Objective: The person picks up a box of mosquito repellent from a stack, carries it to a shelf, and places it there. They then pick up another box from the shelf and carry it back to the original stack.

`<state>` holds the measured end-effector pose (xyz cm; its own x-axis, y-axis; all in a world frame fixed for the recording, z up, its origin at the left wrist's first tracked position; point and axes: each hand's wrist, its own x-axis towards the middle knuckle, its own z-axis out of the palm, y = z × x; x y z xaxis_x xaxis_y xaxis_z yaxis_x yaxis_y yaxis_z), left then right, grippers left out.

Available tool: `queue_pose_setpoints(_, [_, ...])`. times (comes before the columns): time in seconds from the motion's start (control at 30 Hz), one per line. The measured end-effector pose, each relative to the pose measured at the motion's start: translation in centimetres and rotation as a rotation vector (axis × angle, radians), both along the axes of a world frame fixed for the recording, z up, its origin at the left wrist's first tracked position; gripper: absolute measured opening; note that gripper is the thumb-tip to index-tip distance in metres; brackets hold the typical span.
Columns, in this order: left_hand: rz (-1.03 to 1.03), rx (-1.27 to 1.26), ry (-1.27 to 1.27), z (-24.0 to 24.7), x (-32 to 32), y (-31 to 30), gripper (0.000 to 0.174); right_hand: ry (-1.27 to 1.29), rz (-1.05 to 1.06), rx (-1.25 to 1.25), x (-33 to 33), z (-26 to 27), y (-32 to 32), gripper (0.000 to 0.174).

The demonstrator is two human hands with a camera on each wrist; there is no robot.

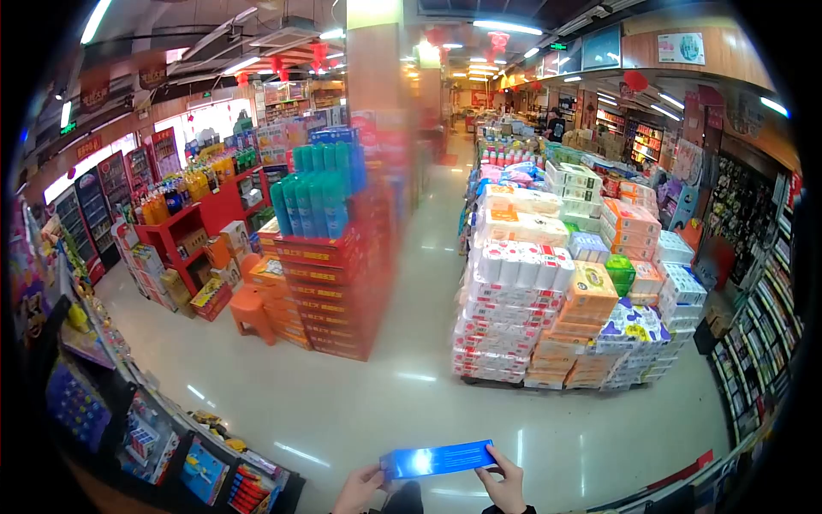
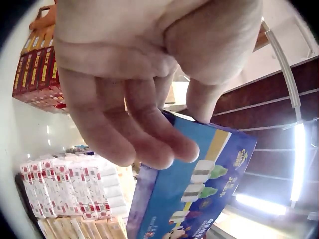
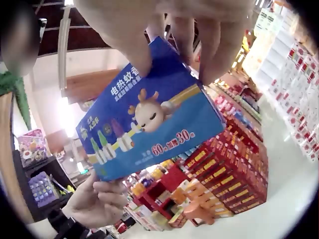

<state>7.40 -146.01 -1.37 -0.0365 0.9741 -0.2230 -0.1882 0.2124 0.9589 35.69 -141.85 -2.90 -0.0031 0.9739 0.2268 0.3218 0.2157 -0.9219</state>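
Observation:
A flat blue box (image 1: 441, 460) is held level between both hands low in the head view. The left hand (image 1: 360, 489) pinches its left end, and the right hand (image 1: 503, 481) grips its right end with the thumb on the near side. In the left wrist view the left hand's fingers (image 2: 144, 119) lie over the end of the box (image 2: 199, 184). Printed bottles and a cartoon deer show on the box (image 3: 149, 114) in the right wrist view, where the right hand (image 3: 184, 35) holds the upper end and the left hand (image 3: 97, 201) the lower corner.
Stacked tissue packs (image 1: 514, 300) stand ahead on the right. Red cartons (image 1: 330, 291) topped with green bottles (image 1: 312, 201) are ahead on the left, beside an orange stool (image 1: 250, 310). Shelves of goods (image 1: 145, 437) line the near left; a rack (image 1: 758, 343) stands at the right.

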Motion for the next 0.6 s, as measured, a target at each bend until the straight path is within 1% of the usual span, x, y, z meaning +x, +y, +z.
queue_pose_setpoints(0.03, [-0.039,-0.026,-0.021,0.4,0.1,1.9,0.037,-0.014,-0.023,-0.053,0.1,-0.5,1.0,0.055])
queue_pose_setpoints(0.07, [-0.077,-0.12,0.109,0.7,0.1,4.0,0.034,0.061,-0.066,-0.142,-0.4,0.4,2.3,0.053])
queue_pose_setpoints(0.17, [-0.203,0.076,0.09,-4.6,-1.6,12.5,0.036,0.09,-0.12,-0.003,-1.3,0.4,9.8,0.055])
queue_pose_setpoints(0.2, [-0.164,0.001,0.024,-5.9,-2.3,14.7,0.032,0.134,-0.103,0.008,-1.8,1.1,12.1,0.054])
queue_pose_setpoints(0.3, [-0.17,0.083,-0.002,-2.0,-4.9,21.0,0.026,0.057,-0.043,0.098,-3.1,3.7,19.9,0.052])
queue_pose_setpoints(0.33, [-0.143,0.113,0.065,-1.8,-5.9,23.2,0.026,-0.043,-0.03,0.123,-3.9,5.3,22.2,0.05])
queue_pose_setpoints(0.37, [-0.137,0.165,0.06,-1.7,-7.0,25.3,0.026,0.02,0.019,0.17,-5.0,6.2,24.9,0.047])
queue_pose_setpoints(0.43, [-0.121,0.269,0.036,-1.8,-8.3,29.5,0.027,-0.14,0.052,0.35,-6.3,6.7,29.7,0.052])
queue_pose_setpoints(0.47, [-0.09,0.252,0.03,-1.3,-8.5,31.3,0.028,-0.252,0.014,0.341,-7.1,7.2,31.3,0.052])
queue_pose_setpoints(0.5, [-0.059,0.235,0.029,-0.5,-8.8,33.0,0.03,-0.211,-0.01,0.331,-7.9,7.0,32.7,0.051])
queue_pose_setpoints(0.53, [-0.063,0.236,0.037,0.0,-9.3,34.3,0.033,-0.15,-0.044,0.271,-8.8,7.0,33.5,0.049])
queue_pose_setpoints(0.6, [0.017,0.15,-0.034,-0.3,-9.8,35.4,0.03,0.02,-0.073,0.2,-10.5,6.6,35.2,0.048])
